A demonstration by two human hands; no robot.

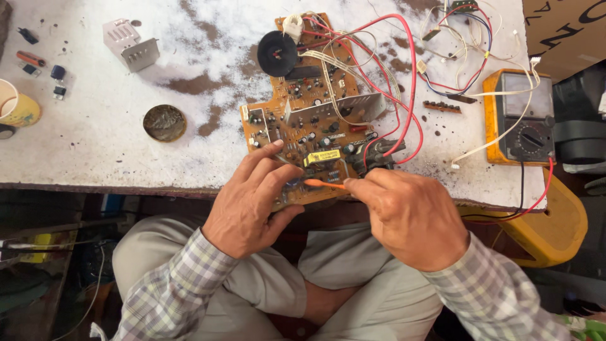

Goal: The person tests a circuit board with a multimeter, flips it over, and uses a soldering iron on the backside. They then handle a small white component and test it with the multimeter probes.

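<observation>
In the head view, the left hand (249, 205) grips the near edge of the brown circuit board (312, 110), which overhangs the front of the white worktable (95, 126), fingers curled round it and thumb pressing on top. The right hand (407, 218) pinches a thin orange tool (325, 184), its fingers closed narrow, the tip just below the yellow component (322, 156). Working well here calls for keeping the board clamped still and the tip clear of the red wires (404, 95).

An electronics repair workshop: a worn, stained tabletop (95, 139) carries a circuit board (309, 113) trailing loose wires (410, 95), a yellow multimeter (519, 117), a solder-paste tin (164, 122) and scattered small parts (44, 66).
</observation>
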